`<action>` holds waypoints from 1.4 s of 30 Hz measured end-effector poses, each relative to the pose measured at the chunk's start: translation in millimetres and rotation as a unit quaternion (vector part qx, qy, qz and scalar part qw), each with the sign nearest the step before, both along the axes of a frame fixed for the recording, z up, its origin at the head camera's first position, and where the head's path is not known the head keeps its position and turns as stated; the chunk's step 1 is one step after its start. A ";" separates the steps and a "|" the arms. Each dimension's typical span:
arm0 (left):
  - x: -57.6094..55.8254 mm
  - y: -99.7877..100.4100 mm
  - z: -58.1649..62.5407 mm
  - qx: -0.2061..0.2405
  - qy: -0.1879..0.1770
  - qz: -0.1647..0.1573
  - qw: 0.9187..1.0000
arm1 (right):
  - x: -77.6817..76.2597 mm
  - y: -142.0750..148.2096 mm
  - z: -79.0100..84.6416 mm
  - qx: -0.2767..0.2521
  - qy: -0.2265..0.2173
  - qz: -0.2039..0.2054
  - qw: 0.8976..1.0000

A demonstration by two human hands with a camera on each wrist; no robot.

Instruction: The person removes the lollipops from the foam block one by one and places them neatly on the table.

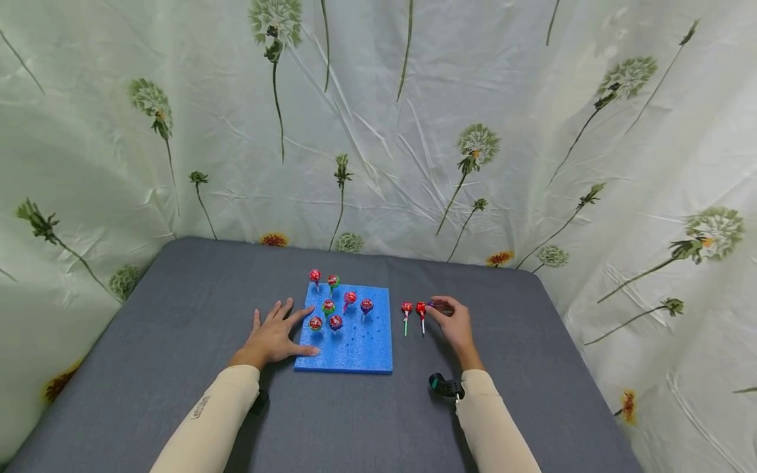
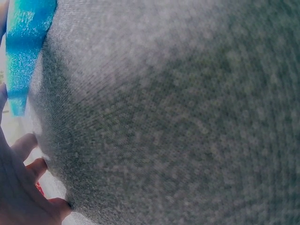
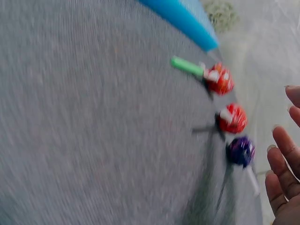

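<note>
My left hand lies spread at the left side of a blue foam board. Its thumb and index finger rest on the board, the others on the cloth. Several wrapped lollipops stand upright in the board. My right hand reaches over the table right of the board, fingertips right at a purple lollipop. In the right wrist view its fingers are loosely bent and a gap shows between them and this lollipop. Beside it lie a red lollipop and a red one with a green stick.
Small holes dot the board's lower right part. Grey cloth covers the table, and a white curtain with dandelion prints hangs behind its far edge. A black strapped device sits at my right wrist.
</note>
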State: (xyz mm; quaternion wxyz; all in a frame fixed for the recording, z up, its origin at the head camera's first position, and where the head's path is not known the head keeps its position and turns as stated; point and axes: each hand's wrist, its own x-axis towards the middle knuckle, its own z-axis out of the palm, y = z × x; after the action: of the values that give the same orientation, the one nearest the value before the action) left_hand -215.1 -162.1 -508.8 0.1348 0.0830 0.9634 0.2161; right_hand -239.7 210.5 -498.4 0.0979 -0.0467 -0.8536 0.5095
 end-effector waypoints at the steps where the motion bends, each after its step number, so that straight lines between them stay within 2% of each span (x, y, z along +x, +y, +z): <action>1: 0.2 -0.2 -0.6 0.000 0.001 0.000 1.000 | 1.6 -2.4 0.6 -0.002 0.002 0.007 1.000; 5: 1.5 -0.1 -2.1 0.004 0.004 0.001 1.000 | 7.9 -12.7 3.8 -0.012 0.013 0.035 0.999; 12: 2.9 0.4 -4.3 0.007 0.004 0.000 1.000 | 16.7 -35.1 8.4 -0.037 0.008 0.074 0.997; 23: 3.3 0.7 -4.2 0.000 -0.001 0.005 1.000 | 15.6 -68.2 8.8 -0.059 0.011 0.125 0.990; 30: 2.9 0.8 -3.9 0.000 0.001 0.006 1.000 | 13.8 -86.9 9.0 -0.085 0.017 0.166 0.982; 42: 0.2 0.8 -2.4 -0.001 0.002 0.004 1.000 | 9.5 -106.6 2.3 -0.096 0.022 0.177 0.979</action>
State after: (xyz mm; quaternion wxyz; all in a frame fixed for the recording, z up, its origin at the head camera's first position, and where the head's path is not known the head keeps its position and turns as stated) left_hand -214.9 -161.3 -511.2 0.1319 0.0790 0.9642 0.2160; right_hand -230.2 103.9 -496.1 0.0197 0.1075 -0.7933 0.5990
